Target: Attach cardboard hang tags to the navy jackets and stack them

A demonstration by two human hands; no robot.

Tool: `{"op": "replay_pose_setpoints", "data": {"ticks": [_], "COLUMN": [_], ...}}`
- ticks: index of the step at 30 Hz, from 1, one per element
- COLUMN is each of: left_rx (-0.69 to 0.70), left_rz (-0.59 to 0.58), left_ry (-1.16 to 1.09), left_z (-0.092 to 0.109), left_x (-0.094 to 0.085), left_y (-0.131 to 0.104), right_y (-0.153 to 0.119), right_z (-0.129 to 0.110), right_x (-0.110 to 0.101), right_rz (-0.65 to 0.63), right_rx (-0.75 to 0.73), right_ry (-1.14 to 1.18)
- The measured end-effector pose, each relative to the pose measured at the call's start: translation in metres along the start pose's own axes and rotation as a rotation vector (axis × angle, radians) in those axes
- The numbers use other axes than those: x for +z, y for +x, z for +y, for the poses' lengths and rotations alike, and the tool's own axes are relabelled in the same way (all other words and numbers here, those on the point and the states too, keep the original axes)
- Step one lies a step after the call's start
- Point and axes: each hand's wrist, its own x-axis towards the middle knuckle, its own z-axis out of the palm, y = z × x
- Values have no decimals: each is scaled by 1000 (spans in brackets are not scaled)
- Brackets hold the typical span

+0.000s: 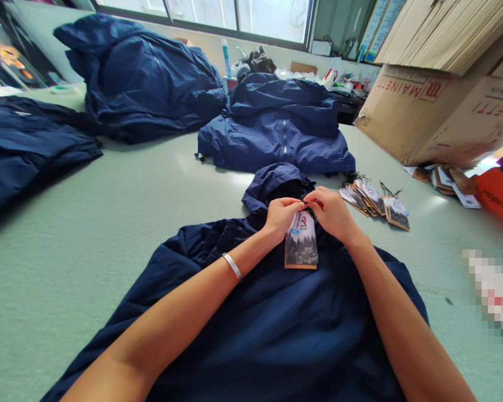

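Observation:
A navy hooded jacket (251,324) lies spread on the table in front of me, its hood (276,178) pointing away. At the neck, my left hand (284,216) and my right hand (327,207) meet with thumbs and fingers pinched. Between them is the dark cord of a hang tag (302,245); the cord is mostly hidden by my fingertips. The tag hangs down flat over the jacket, showing a forest picture with a brown card behind it. Right of my right hand lies a fanned pile of more hang tags (362,198) with black cords.
Folded navy jackets (272,128) are stacked just beyond the hood. A larger navy pile (146,84) stands at the back left, another (29,151) at the left edge. Cardboard boxes (440,111) rise at the right, near an orange bag (501,192) and loose cards (452,184).

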Motion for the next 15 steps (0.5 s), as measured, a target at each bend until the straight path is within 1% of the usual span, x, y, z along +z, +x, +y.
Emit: {"op": "replay_pose_setpoints", "data": {"ticks": [6,15], "left_rx": [17,39], "left_rz": [-1,-36], "left_ry": [-1,21], "left_z": [-2,-2], "left_x": [-1,-2], "left_y": [1,1], "right_y": [0,1], "right_z": [0,2], "right_x": [0,2], "right_rz": [35,60], "right_rx": [13,35], "right_ry": [52,197]}}
